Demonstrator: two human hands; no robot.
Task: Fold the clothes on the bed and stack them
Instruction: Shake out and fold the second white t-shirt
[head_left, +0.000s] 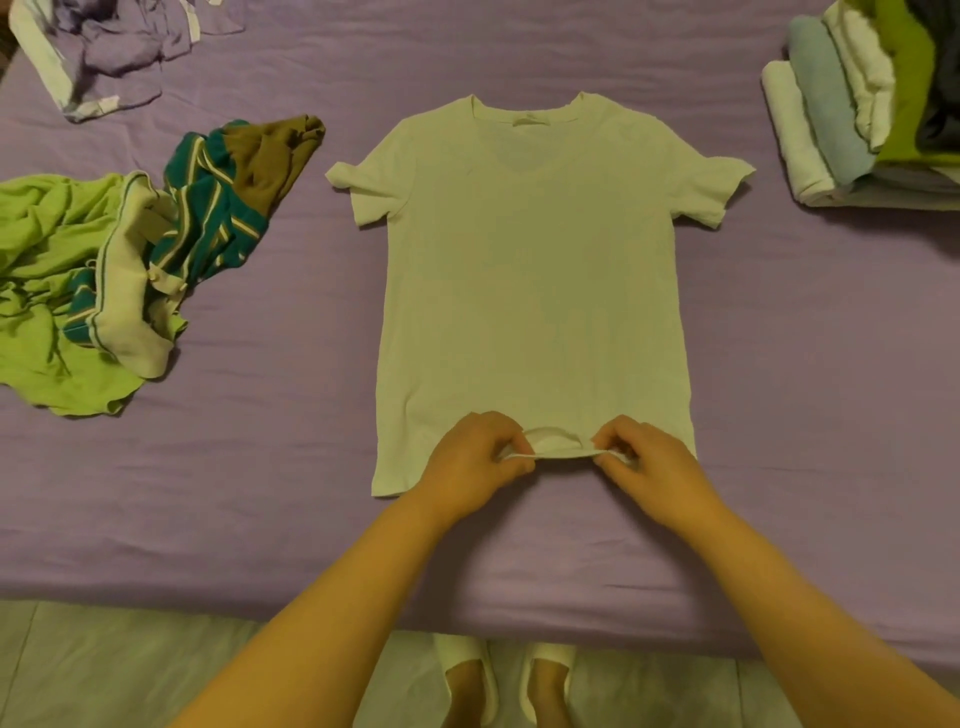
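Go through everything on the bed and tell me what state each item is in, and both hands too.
white T-shirt: spread flat, unfolded
left hand: pinches the shirt's bottom hem
right hand: pinches the same hem
lime green garment: crumpled, unfolded
teal striped garment: crumpled beside the green one
lavender garment: crumpled at the far left corner
stack of clothes: folded, piled at the far right

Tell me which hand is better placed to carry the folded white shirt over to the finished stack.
Probably the right hand. The folded stack sits at the bed's far right, on that hand's side. Both it and the left hand pinch the white T-shirt at its hem, so neither has a grip advantage.
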